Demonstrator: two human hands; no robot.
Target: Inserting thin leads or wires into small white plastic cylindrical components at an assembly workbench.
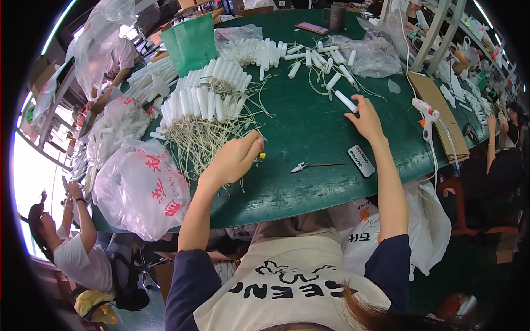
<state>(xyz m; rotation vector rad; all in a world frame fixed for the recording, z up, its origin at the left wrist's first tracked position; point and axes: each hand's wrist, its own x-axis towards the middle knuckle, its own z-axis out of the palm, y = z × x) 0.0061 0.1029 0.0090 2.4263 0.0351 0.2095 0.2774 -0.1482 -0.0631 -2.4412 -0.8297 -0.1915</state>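
My right hand (369,120) reaches over the green table and pinches a white tube (346,101) between thumb and fingers, at the near side of a loose group of similar tubes (332,81). My left hand (236,159) is closed beside a pile of white tubes (196,103), whose thin pale wires (190,142) trail toward it. A small yellow piece (261,155) sticks out of that fist; the rest of it is hidden. Between my hands lie a white pointed tip on a thin stem (298,167) and a pale remote control (361,160) with dark buttons.
A white glue gun (427,117) with a cord lies by cardboard (439,113) at the table's right edge. Bulging plastic bags (141,185) stand left. Farther back are a green bag (190,44), clear plastic (378,58), a pink phone (312,27) and a dark mug (338,17). Other people sit at both sides.
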